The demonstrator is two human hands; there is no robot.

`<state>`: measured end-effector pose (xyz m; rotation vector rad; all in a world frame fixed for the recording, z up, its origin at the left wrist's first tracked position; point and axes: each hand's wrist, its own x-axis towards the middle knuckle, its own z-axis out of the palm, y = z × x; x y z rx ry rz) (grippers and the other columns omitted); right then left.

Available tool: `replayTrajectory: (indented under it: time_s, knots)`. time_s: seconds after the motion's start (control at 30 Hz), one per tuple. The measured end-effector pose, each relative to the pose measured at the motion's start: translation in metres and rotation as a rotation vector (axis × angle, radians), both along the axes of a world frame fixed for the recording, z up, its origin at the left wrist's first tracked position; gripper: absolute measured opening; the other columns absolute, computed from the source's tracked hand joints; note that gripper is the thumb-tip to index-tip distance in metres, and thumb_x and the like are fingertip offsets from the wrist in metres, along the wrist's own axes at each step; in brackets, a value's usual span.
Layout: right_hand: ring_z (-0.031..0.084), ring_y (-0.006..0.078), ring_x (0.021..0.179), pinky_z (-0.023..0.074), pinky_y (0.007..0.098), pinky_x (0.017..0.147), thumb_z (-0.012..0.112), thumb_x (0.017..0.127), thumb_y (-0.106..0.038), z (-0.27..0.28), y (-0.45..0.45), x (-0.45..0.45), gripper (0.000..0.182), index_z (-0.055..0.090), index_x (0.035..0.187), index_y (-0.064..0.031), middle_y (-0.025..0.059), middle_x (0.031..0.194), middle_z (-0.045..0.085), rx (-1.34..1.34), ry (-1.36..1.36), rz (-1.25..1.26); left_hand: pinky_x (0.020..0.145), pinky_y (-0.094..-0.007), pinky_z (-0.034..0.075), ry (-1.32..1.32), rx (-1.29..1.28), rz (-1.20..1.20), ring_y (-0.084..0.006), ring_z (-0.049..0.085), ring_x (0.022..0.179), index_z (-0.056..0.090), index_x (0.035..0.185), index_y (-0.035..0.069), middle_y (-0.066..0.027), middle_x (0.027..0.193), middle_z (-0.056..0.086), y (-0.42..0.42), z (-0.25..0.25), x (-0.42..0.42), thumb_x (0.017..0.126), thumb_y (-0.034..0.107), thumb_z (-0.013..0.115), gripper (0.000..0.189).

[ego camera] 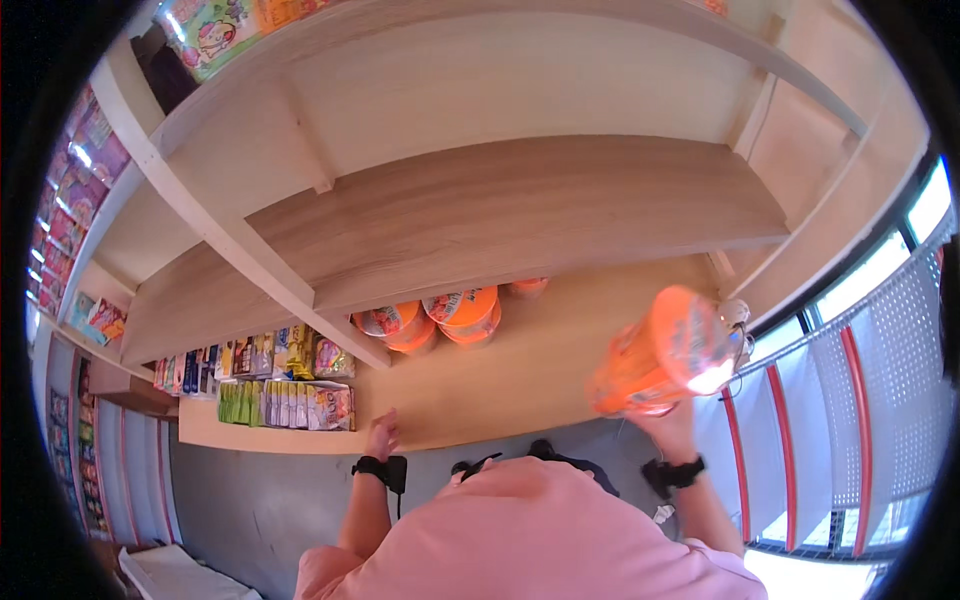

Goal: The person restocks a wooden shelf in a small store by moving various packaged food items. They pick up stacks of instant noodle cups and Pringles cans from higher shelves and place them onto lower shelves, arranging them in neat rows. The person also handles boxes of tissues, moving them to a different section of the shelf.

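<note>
My right hand (667, 429) grips the lower end of an orange stack of instant noodle cups (660, 352), blurred, over the right part of the wooden bottom shelf (555, 367). The top cup has a printed lid. My left hand (384, 435) is at the shelf's front edge, beside a box of snack packets (311, 405); its fingers look partly curled and hold nothing visible. Further back on this shelf, partly under the middle shelf, stand orange noodle tubs (461, 315), piled up. Another orange tub (529, 287) is mostly hidden behind the shelf edge.
A brown middle shelf (525, 202) juts over the bottom one, and a white upright post (217, 225) divides the unit. Packaged snacks (262, 356) line the left. White wire racks (817, 420) with red strips stand at right. Grey floor (262, 495) lies below.
</note>
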<state>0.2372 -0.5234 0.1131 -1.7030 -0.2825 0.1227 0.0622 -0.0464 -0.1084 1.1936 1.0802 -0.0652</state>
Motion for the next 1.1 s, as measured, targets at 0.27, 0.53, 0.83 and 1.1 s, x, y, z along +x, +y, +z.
replayTrajectory:
  time_s: [0.27,0.53,0.83,1.1]
  knots:
    - [0.052,0.0254,0.107,0.0447,0.0376,0.090,0.085,0.055,-0.018,-0.159,0.092,0.044,0.080,0.041,0.119,0.0000,0.0141,0.116,0.051,-0.022,-0.154,-0.029,0.080,-0.0377,0.041,0.009,0.234,0.109,-0.0210,0.051,0.104,0.040,0.121,0.009,-0.0075,0.113,0.051,-0.031,0.042,-0.026,0.079,0.046,0.064,0.061]
    - [0.042,0.0348,0.114,0.0383,0.0426,0.093,0.085,0.053,-0.023,-0.166,0.154,0.092,0.090,0.035,0.124,-0.0001,0.0191,0.123,0.041,-0.164,-0.363,-0.143,0.076,-0.0350,0.043,-0.006,0.230,0.298,-0.0192,0.052,0.099,0.041,0.119,0.009,-0.0070,0.109,0.052,-0.057,0.053,-0.066,0.079,0.039,0.066,0.056]
    - [0.029,0.0382,0.125,0.0246,0.0477,0.104,0.085,0.052,-0.024,-0.157,0.184,0.133,0.113,0.014,0.137,-0.0012,0.0221,0.136,0.026,-0.202,-0.429,-0.132,0.075,-0.0346,0.045,-0.122,0.239,0.289,-0.0196,0.056,0.092,0.041,0.121,0.005,-0.0078,0.106,0.055,-0.057,0.067,-0.065,0.079,0.034,0.068,0.057]
    - [0.034,0.0388,0.120,0.0289,0.0461,0.100,0.060,0.062,-0.001,-0.093,0.136,0.068,0.069,0.031,0.125,0.0013,0.0225,0.129,0.034,-0.414,-0.551,-0.112,0.074,-0.0283,0.046,-0.162,0.393,0.251,-0.0173,0.057,0.089,0.045,0.117,-0.003,-0.0118,0.101,0.059,-0.020,0.056,-0.043,0.079,0.024,0.069,0.053]
